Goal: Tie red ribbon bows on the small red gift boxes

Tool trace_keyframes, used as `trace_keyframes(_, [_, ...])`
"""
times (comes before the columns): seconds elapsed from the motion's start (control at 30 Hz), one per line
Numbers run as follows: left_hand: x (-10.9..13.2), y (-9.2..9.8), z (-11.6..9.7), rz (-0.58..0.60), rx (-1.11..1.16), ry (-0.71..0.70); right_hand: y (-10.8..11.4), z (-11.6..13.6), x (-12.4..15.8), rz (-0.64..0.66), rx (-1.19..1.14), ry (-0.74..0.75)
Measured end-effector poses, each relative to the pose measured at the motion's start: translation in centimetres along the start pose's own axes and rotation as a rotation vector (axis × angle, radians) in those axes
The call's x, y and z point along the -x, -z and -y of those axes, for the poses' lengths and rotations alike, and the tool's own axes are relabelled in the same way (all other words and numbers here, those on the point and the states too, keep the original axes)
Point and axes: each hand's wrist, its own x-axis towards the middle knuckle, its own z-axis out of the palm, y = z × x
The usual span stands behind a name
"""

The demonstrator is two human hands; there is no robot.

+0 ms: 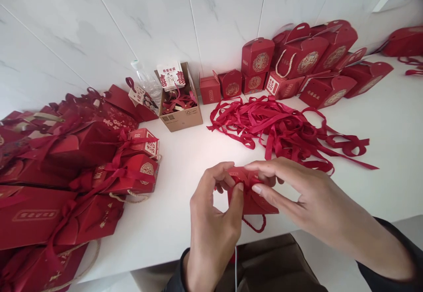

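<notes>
A small red box [256,203] with a dark red cord handle hangs over or lies near the table's front edge, between my two hands. My left hand [220,212] pinches red ribbon at the top of the box, thumb and fingers closed on it. From the right, my right hand [297,190] reaches over the same box, its thumb and index finger on the ribbon at the middle. The fingers partly hide the ribbon and the top of the box.
Loose red ribbons [274,122] lie heaped behind my hands. A cardboard box [183,119] holds ribbon pieces and cards. Many red gift boxes [41,212] are piled at left; upright ones [257,58] line the wall at right. The white table [148,230] runs beneath.
</notes>
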Motion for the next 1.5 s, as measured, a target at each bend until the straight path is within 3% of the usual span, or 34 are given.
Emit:
trace_keyframes(0.13, [-0.4, 0.3, 0.0, 0.087, 0.028, -0.069, 0.0, 0.4, -0.7, 0.081, -0.051, 0.102])
trace_keyframes(0.27, [-0.6, 0.8, 0.2, 0.125, -0.035, -0.112, 0.1, 0.4, -1.0, 0.09, -0.069, 0.074])
trace_keyframes(0.53, [-0.3, 0.9, 0.1, 0.108, -0.086, -0.053, -0.3, 0.1, -0.7, 0.049, -0.055, 0.025])
trace_keyframes(0.73, [-0.2, 0.6, 0.0, 0.025, -0.042, -0.144, -0.1, 0.1, -0.4, -0.007, -0.024, 0.01])
trace_keyframes(1.0, [-0.2, 0.6, 0.0, 0.063, 0.009, -0.168, -0.4, 0.6, -0.7, 0.042, -0.132, 0.004])
trace_keyframes(1.27, [-1.0, 1.3, 1.7, 0.247, 0.025, -0.06, -0.2, 0.7, -0.9, 0.031, -0.118, -0.071])
trace_keyframes(1.5, [-2.0, 2.5, 1.0, 0.344, 0.402, 0.246, -0.2, 0.3, -0.9, 0.132, -0.235, -0.211])
